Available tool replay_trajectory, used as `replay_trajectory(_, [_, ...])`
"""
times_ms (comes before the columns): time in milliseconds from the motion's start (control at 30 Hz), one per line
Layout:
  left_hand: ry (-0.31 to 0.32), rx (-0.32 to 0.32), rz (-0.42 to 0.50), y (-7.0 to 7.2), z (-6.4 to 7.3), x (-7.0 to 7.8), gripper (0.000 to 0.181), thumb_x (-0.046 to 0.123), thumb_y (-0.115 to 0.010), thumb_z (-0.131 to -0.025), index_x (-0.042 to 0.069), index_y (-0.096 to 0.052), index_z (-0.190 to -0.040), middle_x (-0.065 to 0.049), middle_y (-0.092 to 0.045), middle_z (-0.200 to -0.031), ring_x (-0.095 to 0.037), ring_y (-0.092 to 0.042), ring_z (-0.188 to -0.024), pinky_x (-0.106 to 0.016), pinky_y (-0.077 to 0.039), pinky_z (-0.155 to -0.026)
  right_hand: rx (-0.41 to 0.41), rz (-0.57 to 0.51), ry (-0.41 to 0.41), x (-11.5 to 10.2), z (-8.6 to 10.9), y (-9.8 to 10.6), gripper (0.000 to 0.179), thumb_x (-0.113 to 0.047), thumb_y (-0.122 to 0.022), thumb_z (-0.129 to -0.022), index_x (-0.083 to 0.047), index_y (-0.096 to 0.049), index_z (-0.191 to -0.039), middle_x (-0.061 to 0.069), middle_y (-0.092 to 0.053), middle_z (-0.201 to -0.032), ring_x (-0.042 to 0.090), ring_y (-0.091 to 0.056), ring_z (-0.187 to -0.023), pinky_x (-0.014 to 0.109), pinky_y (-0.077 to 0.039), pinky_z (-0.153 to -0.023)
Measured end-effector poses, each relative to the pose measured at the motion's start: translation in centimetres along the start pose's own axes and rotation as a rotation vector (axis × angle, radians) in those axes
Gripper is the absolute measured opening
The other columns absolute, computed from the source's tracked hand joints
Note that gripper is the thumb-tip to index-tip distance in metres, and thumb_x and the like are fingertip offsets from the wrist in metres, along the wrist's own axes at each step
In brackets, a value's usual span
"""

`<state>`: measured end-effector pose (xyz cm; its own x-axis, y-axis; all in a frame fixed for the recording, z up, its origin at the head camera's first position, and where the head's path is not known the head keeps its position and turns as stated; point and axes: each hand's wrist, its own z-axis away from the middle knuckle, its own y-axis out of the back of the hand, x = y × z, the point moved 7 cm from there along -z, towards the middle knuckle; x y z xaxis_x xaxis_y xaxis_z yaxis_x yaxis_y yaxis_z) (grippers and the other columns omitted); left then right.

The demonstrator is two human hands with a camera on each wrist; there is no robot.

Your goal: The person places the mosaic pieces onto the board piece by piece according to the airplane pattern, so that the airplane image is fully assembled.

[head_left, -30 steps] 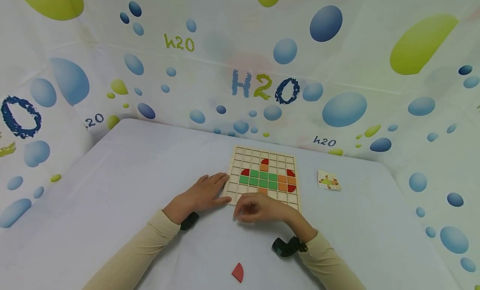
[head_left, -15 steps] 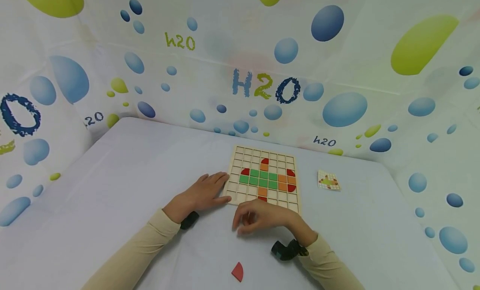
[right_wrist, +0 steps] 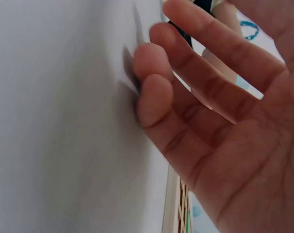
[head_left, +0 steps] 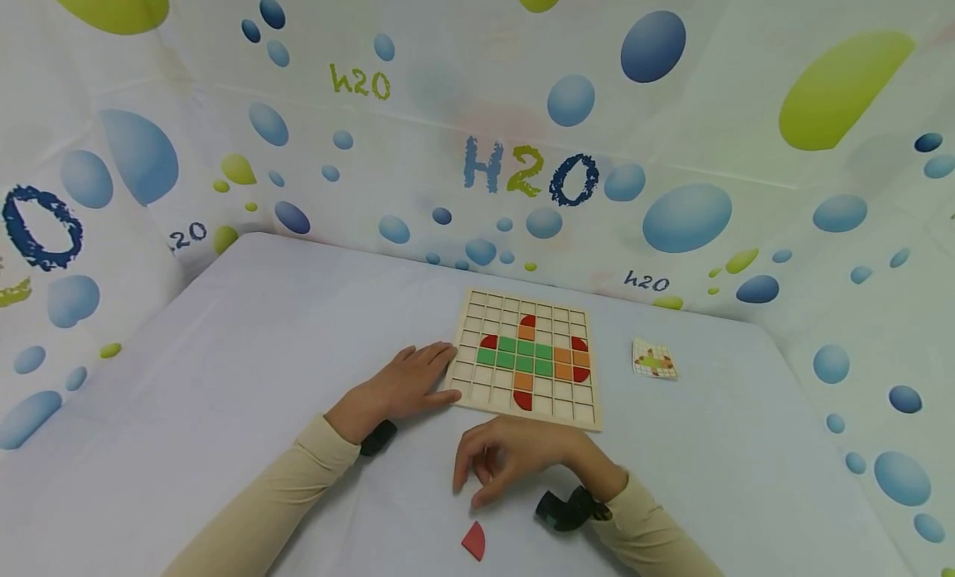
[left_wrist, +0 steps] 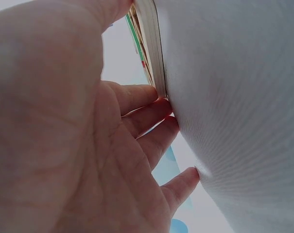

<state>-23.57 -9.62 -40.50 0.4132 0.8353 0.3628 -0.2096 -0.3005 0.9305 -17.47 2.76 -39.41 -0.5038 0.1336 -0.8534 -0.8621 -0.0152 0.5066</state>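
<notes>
A wooden grid board (head_left: 485, 393) lies on the table, with green squares (head_left: 525, 365), orange squares (head_left: 524, 382) and red quarter-circle tiles (head_left: 523, 400) set in its cells. My left hand (head_left: 403, 386) rests at the board's left side, its fingers spread; in the left wrist view fingertips touch the board's edge (left_wrist: 157, 53). Between the board and a loose red quarter-circle tile (head_left: 474, 541), my right hand (head_left: 515, 457) hovers low over the cloth, thumb and fingers loosely bent and apart. In the right wrist view the right hand (right_wrist: 210, 111) holds nothing.
A small pattern card (head_left: 654, 360) lies right of the board, printed with a similar coloured figure. White cloth (head_left: 298, 328) covers the table. Behind it hangs a curtain (head_left: 418, 129) with blue and green drops. Each wrist carries a dark camera (head_left: 564, 509).
My right hand has drawn back from the board's near edge toward the loose red tile, its fingers parting. The red tile at the board's near side has come into view. The left hand stays put.
</notes>
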Motion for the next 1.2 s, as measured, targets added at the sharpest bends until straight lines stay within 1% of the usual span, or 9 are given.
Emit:
replay_trajectory(167, [0.009,-0.003,0.005,0.0,0.1,0.0,0.070,0.039,-0.057,-0.098,-0.006,-0.034,-0.147,-0.022,-0.037,-0.150,-0.036,-0.035,-0.140,-0.058,-0.027,-0.111,-0.114,-0.009,0.065,-0.8,-0.1,-1.0,0.027,-0.010,-0.075,-0.086,-0.005,-0.068,-0.112,0.007,-0.063,-0.103,0.006,-0.056,-0.079,0.018,-0.051,-0.069])
replay_trajectory(333, [0.008,0.001,0.009,0.0,0.0,0.0,0.069,0.039,-0.057,-0.098,-0.006,-0.035,-0.146,-0.022,-0.037,-0.150,-0.036,-0.035,-0.140,-0.058,-0.027,-0.111,-0.197,-0.045,0.120,-1.3,-0.2,-1.8,0.032,-0.007,-0.077,-0.085,-0.003,-0.067,-0.115,0.009,-0.063,-0.107,0.009,-0.057,-0.084,0.018,-0.050,-0.073])
replay_trajectory(467, [-0.005,0.010,0.038,0.2,0.2,0.3,0.071,0.040,-0.058,-0.098,-0.007,-0.035,-0.146,-0.024,-0.037,-0.149,-0.037,-0.034,-0.140,-0.058,-0.026,-0.111,-0.254,-0.092,0.138,-1.5,-0.2,-2.4,0.035,-0.004,-0.078,-0.082,0.000,-0.066,-0.114,0.012,-0.062,-0.111,0.013,-0.056,-0.090,0.020,-0.050,-0.080])
replay_trajectory(500, [-0.019,0.025,0.033,0.2,0.2,0.2,0.072,0.044,-0.054,-0.099,-0.007,-0.035,-0.146,-0.023,-0.038,-0.149,-0.036,-0.035,-0.139,-0.058,-0.027,-0.110,-0.264,-0.099,0.136,-1.5,-0.2,-2.5,0.035,-0.003,-0.078,-0.082,0.001,-0.066,-0.114,0.013,-0.062,-0.112,0.012,-0.055,-0.091,0.020,-0.050,-0.082])
replay_trajectory(667, [-0.019,0.019,0.040,0.3,0.3,0.4,0.072,0.045,-0.053,-0.099,-0.006,-0.034,-0.146,-0.023,-0.038,-0.149,-0.036,-0.034,-0.139,-0.057,-0.026,-0.111,-0.284,-0.078,0.120,-1.2,-0.1,-2.7,0.033,0.000,-0.076,-0.083,0.003,-0.065,-0.114,0.014,-0.062,-0.113,0.006,-0.052,-0.093,0.019,-0.049,-0.085])
replay_trajectory(733, [0.000,-0.001,0.040,0.4,0.3,0.5,0.070,0.040,-0.056,-0.099,-0.007,-0.035,-0.146,-0.023,-0.037,-0.150,-0.037,-0.034,-0.140,-0.058,-0.026,-0.111,-0.283,-0.045,0.130,-1.2,-0.1,-2.7,0.031,0.000,-0.075,-0.084,0.002,-0.066,-0.113,0.013,-0.064,-0.111,0.004,-0.051,-0.093,0.018,-0.049,-0.085])
replay_trajectory(900, [0.016,-0.013,0.000,0.1,0.1,0.2,0.069,0.039,-0.057,-0.099,-0.006,-0.035,-0.147,-0.022,-0.037,-0.150,-0.036,-0.034,-0.140,-0.057,-0.028,-0.111,-0.285,0.033,0.166,-1.6,-0.2,-2.9,0.027,-0.002,-0.074,-0.085,0.003,-0.070,-0.111,0.011,-0.068,-0.109,-0.001,-0.050,-0.096,0.017,-0.048,-0.087])
replay_trajectory(1033, [0.013,-0.016,-0.006,-0.1,0.0,0.2,0.070,0.039,-0.057,-0.099,-0.006,-0.034,-0.147,-0.022,-0.036,-0.151,-0.035,-0.034,-0.140,-0.057,-0.027,-0.111,-0.289,0.057,0.164,-1.7,-0.2,-3.0,0.029,-0.002,-0.073,-0.086,0.004,-0.070,-0.114,0.010,-0.068,-0.106,-0.002,-0.049,-0.098,0.017,-0.046,-0.089])
replay_trajectory(1200, [0.006,-0.007,-0.006,0.0,-0.1,0.2,0.070,0.038,-0.057,-0.098,-0.006,-0.034,-0.147,-0.022,-0.037,-0.150,-0.036,-0.035,-0.140,-0.057,-0.028,-0.111,-0.292,0.083,0.150,-1.7,-0.3,-3.1,0.029,-0.003,-0.073,-0.087,0.002,-0.070,-0.116,0.009,-0.066,-0.103,-0.002,-0.047,-0.096,0.015,-0.045,-0.087])
